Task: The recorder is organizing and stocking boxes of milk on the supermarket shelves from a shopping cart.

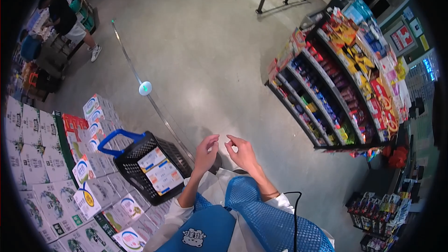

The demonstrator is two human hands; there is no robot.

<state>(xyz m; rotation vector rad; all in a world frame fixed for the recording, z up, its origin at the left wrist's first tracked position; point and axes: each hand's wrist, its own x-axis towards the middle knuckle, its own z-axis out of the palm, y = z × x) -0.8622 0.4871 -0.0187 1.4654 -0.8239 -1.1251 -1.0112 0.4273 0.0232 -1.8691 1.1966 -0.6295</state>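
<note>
My left hand (pixel 206 153) is raised in front of my body, its thumb and fingers curved and nothing between them. Close beside it my right hand (pixel 241 151) has its thumb bent towards the index finger, also holding nothing. A small gap separates the fingertips of the two hands. To the left of my left hand, a black plastic shopping basket (pixel 175 148) with a blue handle (pixel 110 143) rests on stacked cartons. Inside lie several white boxes (pixel 161 173) with orange and blue print. Below my hands are my white shirt and a blue mesh vest (pixel 273 210).
Stacked milk cartons (pixel 49 199) fill the lower left. A tiered snack shelf (pixel 332 101) stands at right, with a smaller rack (pixel 379 213) below it. A metal strip (pixel 162 119) crosses the floor (pixel 206 42). Another person (pixel 68 17) stands by shelves at upper left.
</note>
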